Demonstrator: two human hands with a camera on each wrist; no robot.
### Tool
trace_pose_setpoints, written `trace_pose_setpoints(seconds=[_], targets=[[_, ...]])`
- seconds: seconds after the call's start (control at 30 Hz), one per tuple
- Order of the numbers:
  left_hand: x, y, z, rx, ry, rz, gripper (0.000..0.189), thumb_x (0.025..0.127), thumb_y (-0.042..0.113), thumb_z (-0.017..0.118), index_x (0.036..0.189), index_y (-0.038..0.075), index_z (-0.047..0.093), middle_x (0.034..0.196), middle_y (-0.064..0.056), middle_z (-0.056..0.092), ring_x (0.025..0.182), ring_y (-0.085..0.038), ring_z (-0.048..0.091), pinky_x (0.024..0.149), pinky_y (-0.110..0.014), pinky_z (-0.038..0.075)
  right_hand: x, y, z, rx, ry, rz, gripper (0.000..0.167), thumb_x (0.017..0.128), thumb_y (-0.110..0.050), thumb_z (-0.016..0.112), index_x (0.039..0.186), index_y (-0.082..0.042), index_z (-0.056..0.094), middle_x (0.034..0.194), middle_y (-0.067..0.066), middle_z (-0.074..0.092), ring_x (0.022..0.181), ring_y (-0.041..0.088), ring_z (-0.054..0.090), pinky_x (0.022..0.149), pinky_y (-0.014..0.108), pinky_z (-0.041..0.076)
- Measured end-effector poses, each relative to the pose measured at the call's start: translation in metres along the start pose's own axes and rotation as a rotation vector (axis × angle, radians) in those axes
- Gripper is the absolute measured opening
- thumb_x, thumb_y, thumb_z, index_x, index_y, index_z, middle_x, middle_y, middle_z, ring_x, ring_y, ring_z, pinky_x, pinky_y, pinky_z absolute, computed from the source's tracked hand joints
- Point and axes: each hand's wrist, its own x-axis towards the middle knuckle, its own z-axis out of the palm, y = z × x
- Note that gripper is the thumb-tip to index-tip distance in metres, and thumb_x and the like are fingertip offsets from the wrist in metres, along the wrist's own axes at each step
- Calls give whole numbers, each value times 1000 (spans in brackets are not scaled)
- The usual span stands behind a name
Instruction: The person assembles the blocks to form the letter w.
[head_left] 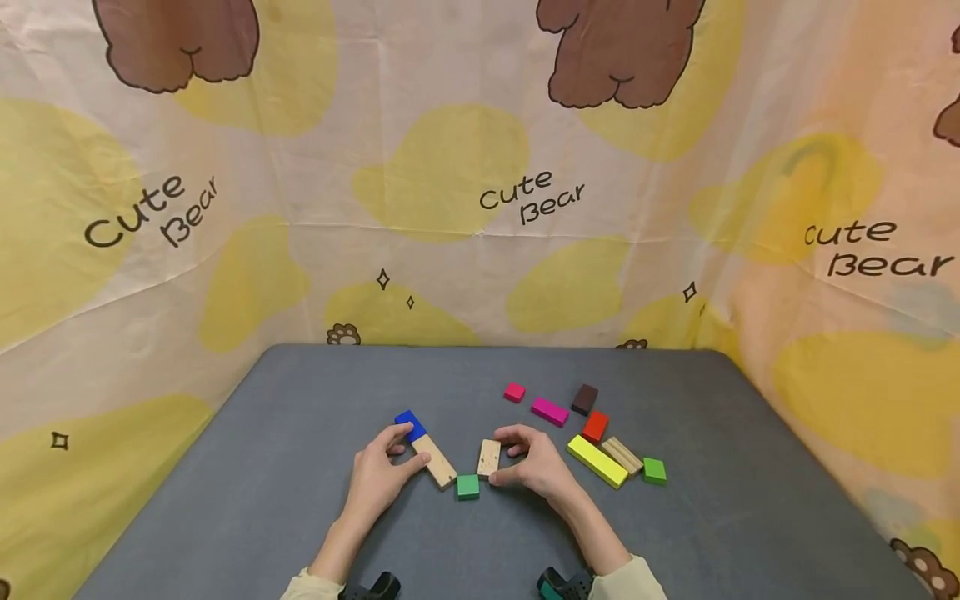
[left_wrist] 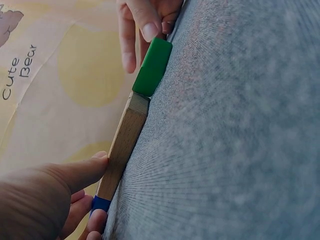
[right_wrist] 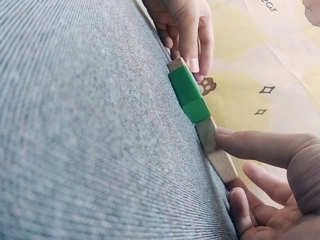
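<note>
My left hand [head_left: 377,471] touches a row of two blocks: its fingertips are at a blue block [head_left: 407,420], its thumb on the edge of a long wooden block [head_left: 437,463]. These two lie end to end on a slant. My right hand [head_left: 536,463] pinches a shorter wooden block [head_left: 488,458] lengthwise, thumb at its near end and fingertips at its far end. Between the two wooden blocks lies a dark green block [head_left: 468,487], close to a corner of each. The left wrist view shows the green block [left_wrist: 153,67] beside the long wooden block's end.
Right of my right hand lie loose blocks: yellow [head_left: 597,461], ridged wooden [head_left: 622,456], light green [head_left: 654,471], red [head_left: 596,427], dark brown [head_left: 585,398], magenta [head_left: 550,412] and pink [head_left: 514,392]. A grey cloth surface [head_left: 300,417] meets a printed curtain [head_left: 420,275] behind.
</note>
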Motion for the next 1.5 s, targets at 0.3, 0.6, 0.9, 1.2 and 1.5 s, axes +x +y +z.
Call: trace_pose_setpoints(seconds=[0.3,0.6,0.9,1.2,1.5], targets=[[0,1,1,-3,4,29,55,80,22,84,128,5,65,124,-15,65,102,-30,64,84,-51,50,3,3,-2,3,2,-5,60,68,-1,88,123,-1,64,114,7,63,101,29,51,80,36,45],[0,1,0,3,2,24,54,81,22,84,128,5,65,124,-15,64,103,-31,64,85,-51,50,4,2,-3,14,5,12,59,69,-1,88,123,-2,64,115,7,63,102,29,51,80,36,45],[-2,-1,2,0,8,31,53,80,22,84,127,4,65,124,-16,64,102,-31,64,84,-51,50,-1,0,-2,24,7,0,59,68,-3,88,123,-2,65,115,8,63,102,28,51,79,36,45],[0,-3,2,1,18,36,53,79,23,85,126,5,66,122,-13,66,102,-30,64,84,-51,50,3,4,-1,32,8,7,58,70,-1,87,124,-1,64,117,9,62,104,30,51,80,37,45],[-1,1,-1,0,0,28,53,81,22,84,127,4,65,124,-15,65,103,-31,64,85,-51,50,0,0,-2,47,3,-1,57,72,-6,87,124,-1,63,116,8,63,102,28,52,82,36,45]])
